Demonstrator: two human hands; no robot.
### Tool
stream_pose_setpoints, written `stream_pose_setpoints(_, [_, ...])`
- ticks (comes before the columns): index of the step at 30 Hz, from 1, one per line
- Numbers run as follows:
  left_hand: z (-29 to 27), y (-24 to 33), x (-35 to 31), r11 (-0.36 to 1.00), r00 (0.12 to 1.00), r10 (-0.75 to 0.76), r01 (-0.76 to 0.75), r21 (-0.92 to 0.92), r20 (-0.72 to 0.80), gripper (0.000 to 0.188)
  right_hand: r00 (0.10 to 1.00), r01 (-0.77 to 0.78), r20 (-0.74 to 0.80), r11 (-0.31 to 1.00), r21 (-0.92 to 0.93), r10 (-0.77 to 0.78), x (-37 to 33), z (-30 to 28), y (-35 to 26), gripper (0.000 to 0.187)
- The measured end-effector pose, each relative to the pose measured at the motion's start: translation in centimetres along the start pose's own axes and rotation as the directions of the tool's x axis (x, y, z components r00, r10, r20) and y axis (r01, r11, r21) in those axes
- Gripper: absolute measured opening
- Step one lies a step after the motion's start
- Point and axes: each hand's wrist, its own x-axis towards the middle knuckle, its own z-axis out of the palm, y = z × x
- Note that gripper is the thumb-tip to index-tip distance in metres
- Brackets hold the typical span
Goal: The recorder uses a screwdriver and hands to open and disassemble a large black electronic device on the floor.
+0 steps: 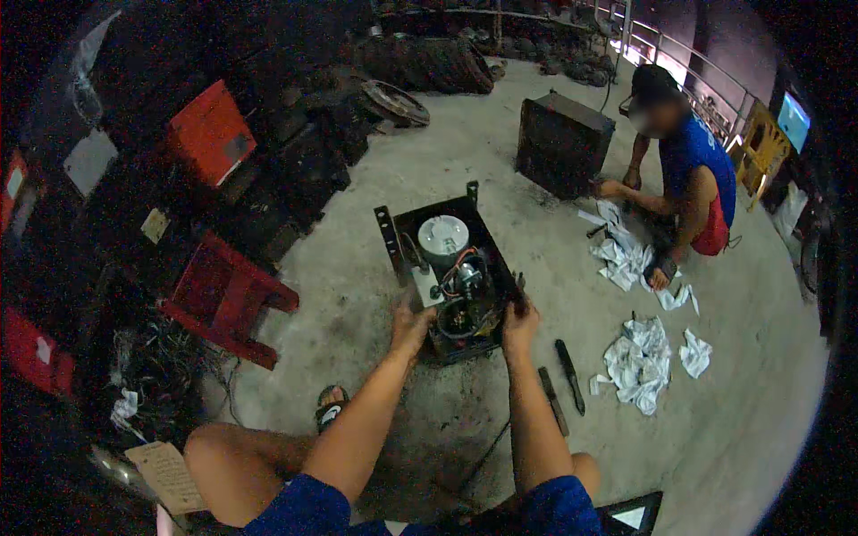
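Right of the red stool [219, 288], the left hand [411, 330] and right hand [521, 325] hold the black metal unit [460, 284] (a white round part [443, 236] inside) by opposite sides; whether it touches the floor [349, 259] is hard to tell.

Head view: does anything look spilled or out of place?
Crumpled white scraps lie strewn across the floor, right of the black-framed device; their loose scatter looks untidy. No liquid spill is evident.

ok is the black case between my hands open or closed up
Open: the black case has no cover over its upward side, so the round white part and wires inside show.
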Motion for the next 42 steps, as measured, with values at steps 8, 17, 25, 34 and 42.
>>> stream_pose_setpoints(8, [-3.5, 5.4, -1.1, 0.947, 0.936, -0.284, 0.239, 0.215, 0.209, 0.074, 0.985, -0.110, -0.153, 0.975, -0.191, 0.081, -9.1, -1.3, -7.3, 0.039])
stream_pose_setpoints(17, [-3.7, 4.6, 3.0, 0.827, 0.993, -0.092, 0.036, 0.561, 0.071, 0.077, 0.919, 0.035, 0.374, 0.918, -0.396, 0.127, -6.4, -10.6, -2.3, 0.045])
stream_pose_setpoints(25, [-0.5, 3.0, 3.1, 0.811, 0.983, 0.047, -0.140, 0.568, 0.175, 0.075, 0.439, 0.368, 0.515, 0.375, -0.851, 0.736, -4.1, -30.7, 20.1, 0.033])
stream_pose_setpoints(34, [-1.0, 5.0, 2.5, 0.740, 0.990, -0.127, 0.054, 0.670, 0.060, 0.072, 0.540, 0.163, 0.550, 0.562, -0.811, 0.637, -12.5, -26.2, 20.4, 0.033])
stream_pose_setpoints(42, [-3.9, 5.1, 2.7, 0.711, 0.992, -0.127, 0.106, 0.695, -0.021, 0.090, 0.584, 0.205, 0.545, 0.540, -0.816, 0.601, -12.9, -22.4, 20.0, 0.036])
